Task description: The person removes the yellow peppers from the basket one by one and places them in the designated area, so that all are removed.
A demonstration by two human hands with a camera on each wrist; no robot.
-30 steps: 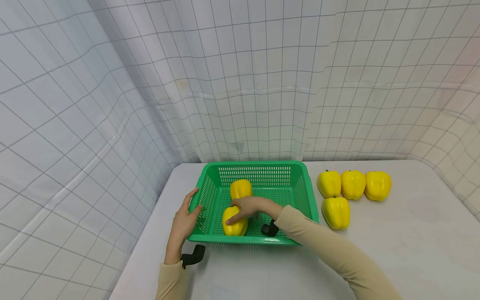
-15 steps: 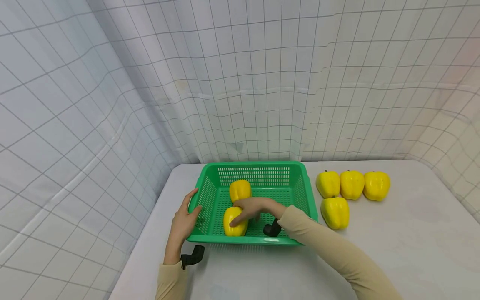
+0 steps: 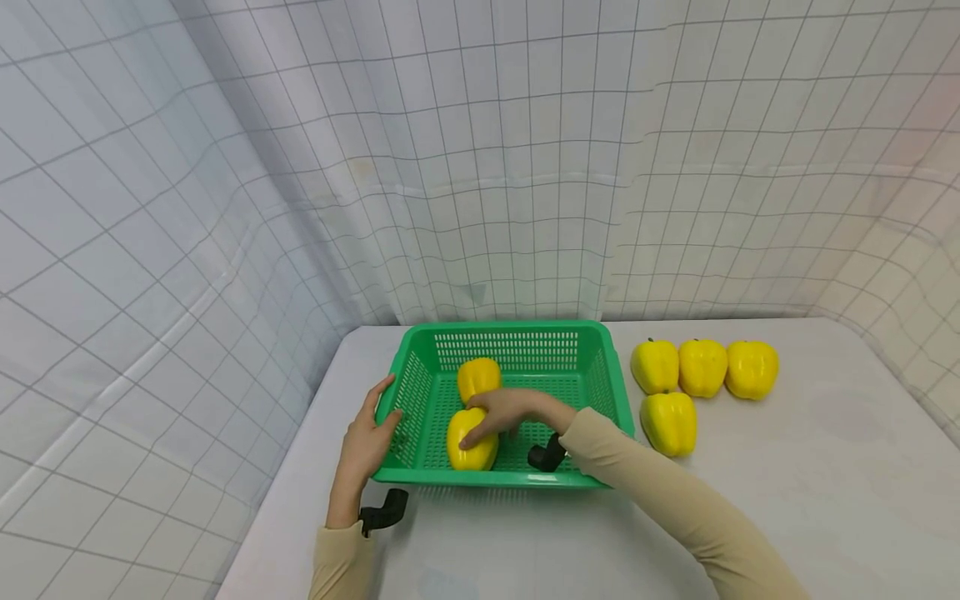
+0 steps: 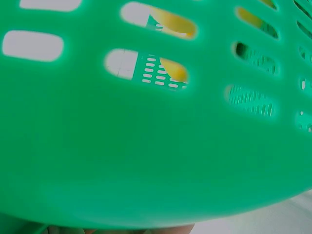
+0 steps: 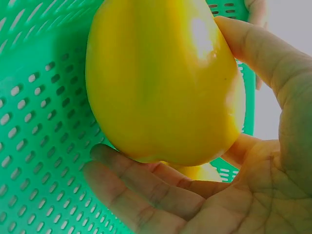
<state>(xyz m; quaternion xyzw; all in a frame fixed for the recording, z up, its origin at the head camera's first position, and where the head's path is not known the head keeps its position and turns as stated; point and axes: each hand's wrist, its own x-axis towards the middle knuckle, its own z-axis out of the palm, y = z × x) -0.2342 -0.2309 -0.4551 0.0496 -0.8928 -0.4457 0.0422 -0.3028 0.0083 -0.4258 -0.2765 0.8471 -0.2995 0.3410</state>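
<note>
A green plastic basket [image 3: 525, 478] with slotted walls stands on the table. My left hand [image 3: 367, 442] grips its left rim, with the thumb over the inner side; the left wrist view shows mostly the basket wall [image 4: 136, 146]. Inside the basket, my right hand [image 3: 498, 412] holds a yellow bell pepper [image 3: 467, 457] near the front wall. In the right wrist view, the thumb lies on one side of this pepper [image 5: 156, 83] and the fingers curl around its end. Just behind it in the basket sits another yellow bell pepper [image 3: 479, 377].
Right of the basket, several yellow bell peppers [image 3: 702, 368] stand on the white table [image 3: 825, 467], three in a back row and one in front. A white grid-patterned curtain [image 3: 487, 208] hangs behind and along the sides. Each wrist carries a black camera mount [image 3: 386, 510].
My right hand and its pepper have shifted very slightly to the right and up in the head view. The left hand stays at the basket rim.
</note>
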